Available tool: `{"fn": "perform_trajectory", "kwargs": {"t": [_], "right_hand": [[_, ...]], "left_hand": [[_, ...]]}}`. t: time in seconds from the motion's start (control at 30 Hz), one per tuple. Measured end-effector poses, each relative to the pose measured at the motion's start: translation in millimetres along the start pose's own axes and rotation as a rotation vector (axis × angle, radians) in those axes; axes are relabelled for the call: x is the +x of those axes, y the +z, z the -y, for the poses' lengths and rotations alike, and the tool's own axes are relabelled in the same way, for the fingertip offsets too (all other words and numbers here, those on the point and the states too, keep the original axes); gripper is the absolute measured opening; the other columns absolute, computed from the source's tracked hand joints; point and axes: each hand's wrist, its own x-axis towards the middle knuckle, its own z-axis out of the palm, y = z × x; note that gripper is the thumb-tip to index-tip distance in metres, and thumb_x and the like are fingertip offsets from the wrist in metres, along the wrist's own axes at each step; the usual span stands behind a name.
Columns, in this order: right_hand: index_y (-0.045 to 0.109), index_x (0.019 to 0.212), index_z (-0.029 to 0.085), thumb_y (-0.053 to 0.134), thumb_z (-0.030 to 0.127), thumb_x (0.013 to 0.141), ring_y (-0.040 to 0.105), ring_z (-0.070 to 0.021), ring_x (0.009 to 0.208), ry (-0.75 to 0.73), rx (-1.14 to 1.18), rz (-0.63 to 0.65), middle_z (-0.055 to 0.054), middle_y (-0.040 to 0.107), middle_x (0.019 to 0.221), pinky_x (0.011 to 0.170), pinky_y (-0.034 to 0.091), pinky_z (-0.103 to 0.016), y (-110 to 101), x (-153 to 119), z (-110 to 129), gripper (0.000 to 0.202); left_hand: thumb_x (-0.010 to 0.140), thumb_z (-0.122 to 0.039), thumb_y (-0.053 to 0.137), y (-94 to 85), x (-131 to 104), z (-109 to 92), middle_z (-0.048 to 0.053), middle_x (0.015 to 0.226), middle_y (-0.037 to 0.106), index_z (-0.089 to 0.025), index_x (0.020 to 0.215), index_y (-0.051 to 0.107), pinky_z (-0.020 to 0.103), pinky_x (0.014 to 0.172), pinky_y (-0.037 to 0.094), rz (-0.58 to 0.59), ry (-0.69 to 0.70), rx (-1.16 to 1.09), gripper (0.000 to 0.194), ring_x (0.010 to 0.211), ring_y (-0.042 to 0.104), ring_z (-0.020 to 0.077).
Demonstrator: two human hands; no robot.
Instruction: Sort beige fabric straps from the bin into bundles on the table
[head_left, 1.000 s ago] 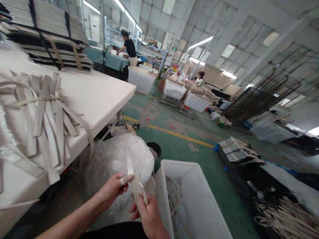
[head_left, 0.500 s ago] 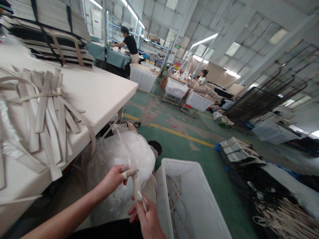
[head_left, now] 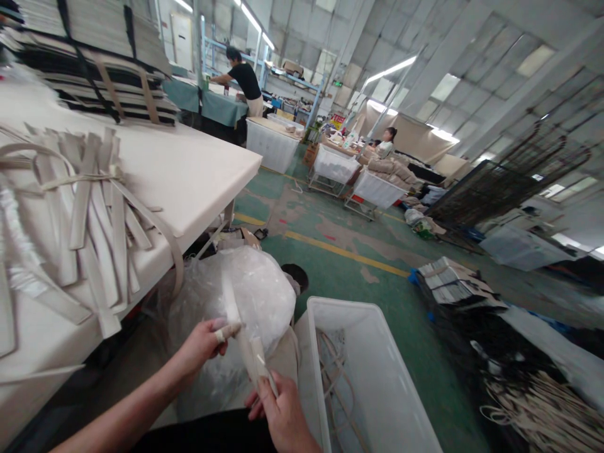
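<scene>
While the long table with its cream, smooth covering [head_left: 202, 167] fills the space beyond and to the left, an oblong white plastic bin [head_left: 377, 371] stands just right of the person's hands. Left of the bin bulges a crumpled, see-through plastic bag [head_left: 271, 289]; farther left of it, on the table, a tied bundle of flat beige strips [head_left: 97, 207] spills over the edge. Inside the bin lie thin, looping beige cords [head_left: 337, 377].

Between the bin and the table, the left hand [head_left: 212, 336] pinches a flat, narrow cloth-like strip [head_left: 244, 346] at its edge, thumb against a wrapped forefinger. The right hand [head_left: 285, 402], nearest the bin, grips the lower part, thumb on top and fingers beneath. The strip thus spans both sets of fingertips, its upper length passing beyond the left ones across the bag.

Compared with half a second ago, the left fingertips sit farther from the bin, and a blunt end now shows apart beside the longer run. The strip's long axis slants from the right hand, near the bin, up and away leftward. A tiny white sliver [head_left: 261, 360] on it is too blurred to identify.
</scene>
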Motion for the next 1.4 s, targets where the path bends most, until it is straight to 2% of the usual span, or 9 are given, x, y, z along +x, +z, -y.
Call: {"fn": "perform_trajectory", "kwargs": {"t": [0.1,0.27,0.43,0.67,0.77,0.9,1.13,1.3,1.4], "right_hand": [[0.061,0.080,0.016,0.034,0.071,0.096,0.063,-0.0145,0.050,0.014,-0.022,-0.026,-0.006,0.069,0.067,0.050,0.043,-0.022,1,-2,-6,0.063],[0.062,0.085,0.015,0.033,0.071,0.096,0.064,-0.0155,0.050,0.013,0.001,-0.090,-0.006,0.068,0.066,0.050,0.045,-0.023,5,7,0,0.064],[0.060,0.080,0.016,0.036,0.069,0.096,0.064,-0.0147,0.051,0.006,-0.021,-0.008,-0.006,0.068,0.065,0.050,0.045,-0.022,-1,2,1,0.061],[0.061,0.084,0.015,0.032,0.071,0.096,0.062,-0.0139,0.046,-0.008,0.017,-0.031,-0.006,0.068,0.061,0.046,0.043,-0.020,3,-2,-8,0.064],[0.060,0.081,0.016,0.032,0.070,0.096,0.063,-0.0148,0.046,-0.002,-0.017,0.026,-0.007,0.069,0.061,0.044,0.042,-0.019,-2,-7,-14,0.063],[0.056,0.077,0.018,0.040,0.062,0.094,0.063,-0.0152,0.044,0.003,-0.123,0.095,-0.006,0.068,0.058,0.044,0.041,-0.019,-7,-18,-21,0.050],[0.056,0.075,0.019,0.048,0.046,0.094,0.059,-0.0131,0.043,0.032,-0.128,-0.052,-0.003,0.065,0.058,0.045,0.040,-0.019,8,-7,-3,0.035],[0.065,0.077,0.016,0.040,0.064,0.096,0.064,-0.0161,0.051,0.021,0.019,-0.136,-0.006,0.068,0.062,0.054,0.046,-0.024,2,5,-4,0.057],[0.070,0.091,0.014,0.042,0.082,0.084,0.069,-0.0208,0.060,0.142,0.191,-0.253,-0.012,0.074,0.077,0.053,0.048,-0.026,-8,20,-22,0.074]], "left_hand": [[0.053,-0.075,0.075,-0.4,0,2,-0.003,0.041,0.047,-0.016,0.059,0.064,0.024,0.045,0.018,0.032,-0.019,0.041,0.060,0.040,0.029,0.0087],[0.052,-0.080,0.071,15.1,-4,14,-0.003,0.037,0.044,-0.018,0.056,0.060,0.025,0.044,0.016,0.105,-0.062,0.008,0.063,0.038,0.027,0.0088],[0.053,-0.075,0.074,3.1,0,4,-0.004,0.040,0.044,-0.019,0.055,0.055,0.024,0.044,0.013,-0.012,-0.022,-0.052,0.060,0.040,0.026,0.0082],[0.058,-0.075,0.074,14.9,-9,20,-0.005,0.043,0.042,-0.019,0.058,0.050,0.024,0.046,0.011,0.135,-0.133,-0.157,0.061,0.042,0.022,0.0061],[0.056,-0.074,0.076,12.1,-11,27,-0.007,0.045,0.040,-0.019,0.063,0.051,0.023,0.045,0.007,0.133,-0.213,-0.249,0.061,0.043,0.017,0.0056],[0.054,-0.071,0.079,1.4,-10,30,-0.007,0.047,0.043,-0.018,0.064,0.052,0.022,0.044,0.008,0.082,-0.192,-0.250,0.060,0.044,0.018,0.0054],[0.054,-0.074,0.078,14.0,-13,30,-0.005,0.044,0.044,-0.017,0.060,0.054,0.022,0.045,0.012,0.108,-0.146,-0.189,0.062,0.043,0.024,0.0059],[0.058,-0.072,0.077,9.6,-15,20,-0.006,0.043,0.041,-0.017,0.059,0.054,0.023,0.045,0.011,0.072,-0.064,-0.227,0.060,0.043,0.022,0.0060],[0.059,-0.076,0.074,5.3,-14,23,-0.007,0.042,0.040,-0.016,0.065,0.059,0.024,0.044,0.009,0.118,-0.093,-0.210,0.061,0.041,0.019,0.0059]]}}
